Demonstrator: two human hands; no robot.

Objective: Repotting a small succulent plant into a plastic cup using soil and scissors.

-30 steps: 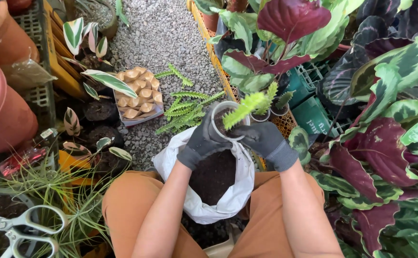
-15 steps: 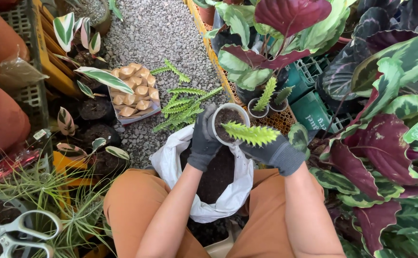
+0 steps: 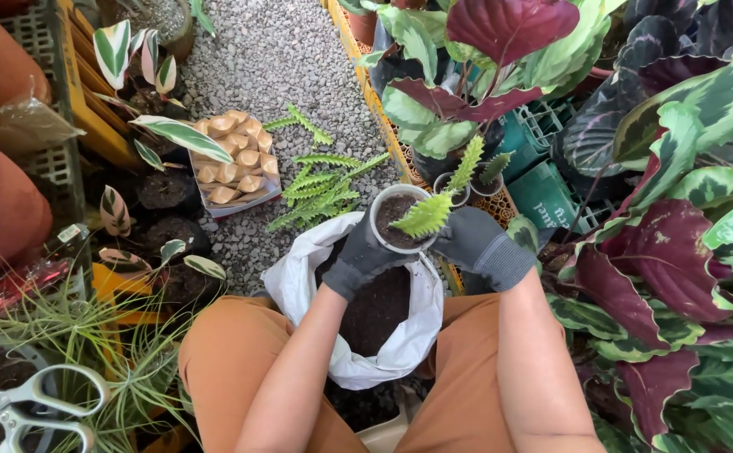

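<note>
Both my hands wear dark grey gloves. My left hand (image 3: 362, 256) cups a small white pot (image 3: 381, 208) filled with dark soil, held above a white bag of soil (image 3: 421, 335) between my knees. A spiky light-green cutting (image 3: 423, 216) stands in the pot, leaning toward the right. My right hand (image 3: 477, 243) presses at the pot's right rim beside the cutting's base. Several more green cuttings (image 3: 320, 189) lie on the gravel just beyond the bag.
A tray of tan paper cups (image 3: 236, 164) sits on the gravel to the left. Two small potted cuttings (image 3: 471, 176) stand behind the pot. Large purple-and-green leafy plants (image 3: 677, 226) crowd the right. Terracotta pots (image 3: 2, 201), small variegated plants and white-handled scissors (image 3: 31, 407) fill the left.
The cutting, lying flat across my right hand half a second ago, now stands more upright in the pot. My left hand slid lower under the pot.
</note>
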